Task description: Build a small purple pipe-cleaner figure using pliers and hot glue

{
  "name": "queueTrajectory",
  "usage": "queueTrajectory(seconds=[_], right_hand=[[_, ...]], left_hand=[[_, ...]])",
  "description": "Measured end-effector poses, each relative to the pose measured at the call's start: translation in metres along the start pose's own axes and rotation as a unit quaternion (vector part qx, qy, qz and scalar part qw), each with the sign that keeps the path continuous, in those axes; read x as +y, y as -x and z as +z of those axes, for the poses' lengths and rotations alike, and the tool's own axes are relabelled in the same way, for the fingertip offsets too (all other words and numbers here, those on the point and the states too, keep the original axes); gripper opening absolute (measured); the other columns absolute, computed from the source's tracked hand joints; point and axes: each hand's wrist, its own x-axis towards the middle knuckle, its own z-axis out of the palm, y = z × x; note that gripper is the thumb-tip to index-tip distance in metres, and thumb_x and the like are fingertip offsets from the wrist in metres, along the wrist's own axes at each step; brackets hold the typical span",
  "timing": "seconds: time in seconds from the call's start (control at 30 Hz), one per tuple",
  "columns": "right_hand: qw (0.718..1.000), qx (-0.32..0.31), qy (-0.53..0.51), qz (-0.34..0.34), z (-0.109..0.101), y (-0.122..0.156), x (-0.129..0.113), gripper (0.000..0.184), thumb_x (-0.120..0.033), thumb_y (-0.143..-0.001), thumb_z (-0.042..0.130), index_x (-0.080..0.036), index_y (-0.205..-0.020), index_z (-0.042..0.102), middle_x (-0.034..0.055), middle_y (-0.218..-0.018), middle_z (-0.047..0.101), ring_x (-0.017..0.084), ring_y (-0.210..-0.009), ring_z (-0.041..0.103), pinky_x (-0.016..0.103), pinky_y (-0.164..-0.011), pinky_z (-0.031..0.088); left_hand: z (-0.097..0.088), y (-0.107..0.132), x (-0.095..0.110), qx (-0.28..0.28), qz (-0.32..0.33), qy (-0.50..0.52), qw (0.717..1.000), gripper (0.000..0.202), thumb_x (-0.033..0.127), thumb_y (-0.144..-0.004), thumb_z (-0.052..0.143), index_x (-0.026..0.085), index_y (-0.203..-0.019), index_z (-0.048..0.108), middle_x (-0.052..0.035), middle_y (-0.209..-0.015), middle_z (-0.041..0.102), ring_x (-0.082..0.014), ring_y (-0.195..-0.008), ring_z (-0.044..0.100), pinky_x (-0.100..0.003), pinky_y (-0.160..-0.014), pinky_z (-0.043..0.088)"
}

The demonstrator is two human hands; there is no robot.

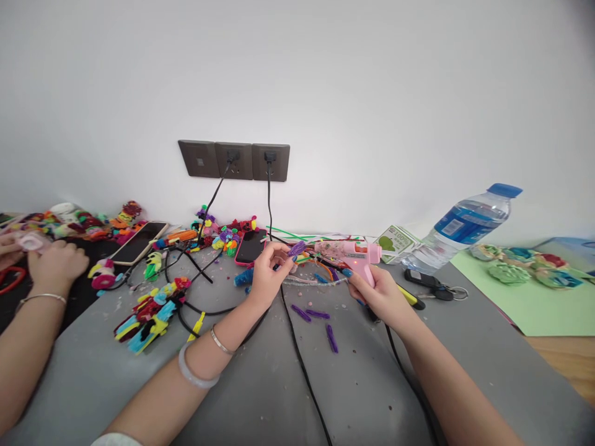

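Note:
Between the fingertips of my left hand (272, 272) is a small purple folded pipe cleaner piece (297, 249). My right hand (381, 296) is wrapped round the handle of a pink hot glue gun (349, 253), whose nozzle points left towards the purple piece. A small orange light glows on the gun's body. On the grey table below lie three more purple pieces (331, 339), apart from both hands. Behind my hands lies a bunch of loose pipe cleaners (320, 272), partly covered by them.
Black cords (297, 347) run from the wall sockets (235, 161) across the grey table (242, 396). Bundled colourful pipe cleaner figures (153, 313) and phones (139, 243) lie left. A tilted water bottle (465, 226) and keys (434, 285) are right. Another person's hands (58, 263) work far left.

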Motion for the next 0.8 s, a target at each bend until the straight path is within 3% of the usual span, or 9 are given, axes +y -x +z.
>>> queueTrajectory(seconds=[0.3, 0.47, 0.67, 0.8], right_hand=[[1.0, 0.021, -0.011, 0.02, 0.0, -0.001, 0.006, 0.049, -0.062, -0.084, 0.054, -0.023, -0.056, 0.042, -0.0015, -0.047, 0.047, 0.011, -0.045, 0.038, 0.027, -0.047, 0.032], [0.994, 0.035, -0.105, 0.021, 0.0, -0.003, 0.016, 0.049, -0.058, -0.088, 0.055, -0.022, -0.057, 0.042, -0.0029, -0.047, 0.046, 0.01, -0.046, 0.037, 0.026, -0.048, 0.031], [0.943, 0.079, -0.323, -0.021, -0.008, -0.008, 0.018, 0.05, -0.053, -0.086, 0.064, -0.022, -0.055, 0.039, -0.0064, -0.041, 0.037, 0.008, -0.041, 0.031, 0.025, -0.043, 0.023], [0.908, 0.121, -0.401, -0.003, -0.025, 0.006, 0.016, 0.031, -0.043, -0.082, 0.07, -0.021, -0.067, 0.053, -0.0074, -0.041, 0.036, 0.007, -0.038, 0.028, 0.025, -0.043, 0.021]], left_hand=[[0.001, 0.0, 0.002, 0.008, -0.003, 0.002, 1.0, 0.014, 0.026, -0.079, 0.068, 0.02, -0.088, 0.059, -0.0001, -0.079, 0.062, -0.0124, -0.069, 0.06, -0.023, -0.063, 0.049], [0.001, 0.0, 0.0, 0.0, -0.016, 0.009, 1.0, 0.015, 0.024, -0.078, 0.068, 0.02, -0.09, 0.06, 0.0003, -0.077, 0.06, -0.0127, -0.07, 0.06, -0.022, -0.064, 0.049], [0.0, 0.0, -0.003, -0.008, -0.018, 0.01, 1.0, 0.014, 0.023, -0.079, 0.066, 0.019, -0.091, 0.06, -0.0004, -0.079, 0.06, -0.012, -0.071, 0.059, -0.021, -0.063, 0.049], [-0.001, -0.001, -0.004, -0.01, -0.016, 0.001, 1.0, 0.014, 0.022, -0.078, 0.065, 0.02, -0.091, 0.061, -0.001, -0.081, 0.062, -0.0125, -0.073, 0.06, -0.021, -0.063, 0.049]])
